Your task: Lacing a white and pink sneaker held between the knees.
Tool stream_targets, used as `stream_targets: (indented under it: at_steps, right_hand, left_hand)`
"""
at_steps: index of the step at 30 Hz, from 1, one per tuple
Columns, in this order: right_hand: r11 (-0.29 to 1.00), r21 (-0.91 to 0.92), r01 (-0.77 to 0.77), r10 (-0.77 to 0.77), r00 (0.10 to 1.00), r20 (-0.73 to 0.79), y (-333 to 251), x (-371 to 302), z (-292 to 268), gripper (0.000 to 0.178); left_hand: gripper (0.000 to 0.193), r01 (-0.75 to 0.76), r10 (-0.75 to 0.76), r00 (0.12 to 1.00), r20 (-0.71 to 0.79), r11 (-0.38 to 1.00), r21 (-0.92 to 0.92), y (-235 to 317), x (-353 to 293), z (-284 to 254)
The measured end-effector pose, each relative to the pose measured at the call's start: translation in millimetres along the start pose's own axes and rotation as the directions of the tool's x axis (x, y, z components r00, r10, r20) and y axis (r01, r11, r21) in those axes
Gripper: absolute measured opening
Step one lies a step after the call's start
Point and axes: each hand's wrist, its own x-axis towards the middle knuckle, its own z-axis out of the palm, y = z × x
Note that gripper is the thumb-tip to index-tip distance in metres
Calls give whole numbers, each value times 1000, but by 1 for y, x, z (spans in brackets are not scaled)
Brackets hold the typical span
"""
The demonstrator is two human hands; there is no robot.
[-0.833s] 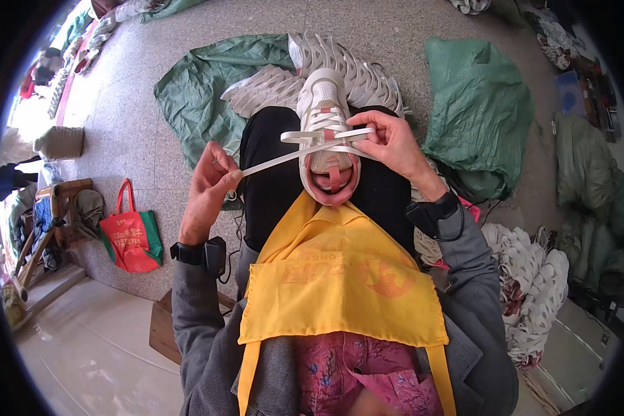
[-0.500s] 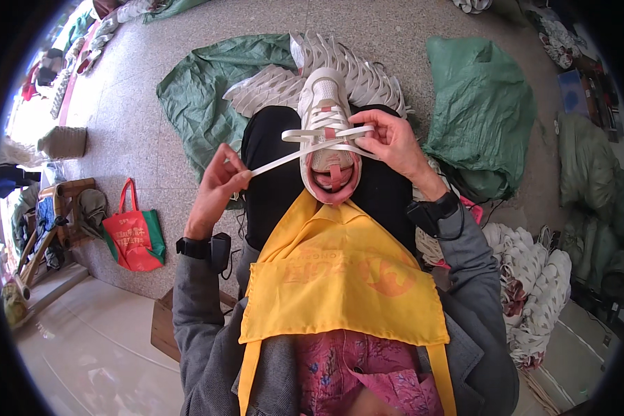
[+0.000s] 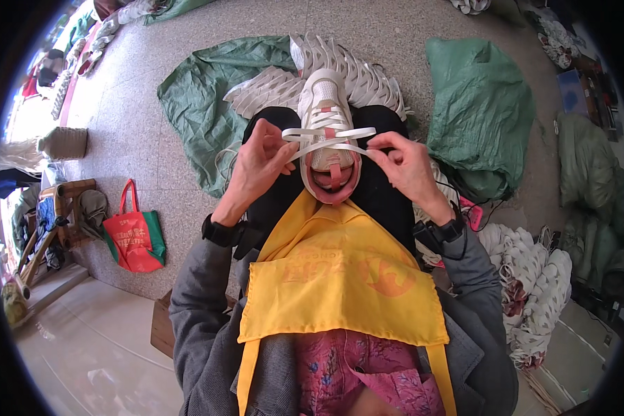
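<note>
A white and pink sneaker (image 3: pixel 324 90) rests between my knees, toe pointing away and pink collar toward me. White shoelaces (image 3: pixel 326 132) criss-cross its tongue, with a flat bow loop standing out on each side. To the left of the opening, my left hand (image 3: pixel 260 163) is closed in a pinch on a shoelace. Across from it, my right hand (image 3: pixel 405 166) pinches the shoelace on the other side. One lace strand arcs between the two hands over the tongue. The exact lace tips are hidden by my fingers.
Nested white sneakers (image 3: pixel 357 69) lie beyond my knees on a green sheet (image 3: pixel 204 90). A stuffed green sack (image 3: pixel 478 114) stands right. More white shoes (image 3: pixel 527 277) are heaped at lower right. On the left are a red and green bag (image 3: pixel 135 239) and a wooden stool (image 3: pixel 73 208).
My left hand has moved right and up, in beside the shoe; the strand it held stretched out is now short. My right hand has shifted slightly down and right, off the right bow loop.
</note>
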Motion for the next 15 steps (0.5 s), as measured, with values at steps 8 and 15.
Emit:
stream_targets:
  at_steps: [8,15]
  right_hand:
    - [993,116,-15,-4,986,166,21,23,3,17]
    - [961,224,-161,56,909,412,16,29,-17,25]
  left_hand:
    - [32,-118,150,983,-110,961,250,-10,16,20]
    - [27,-49,55,997,-54,994,100,-6,15,17]
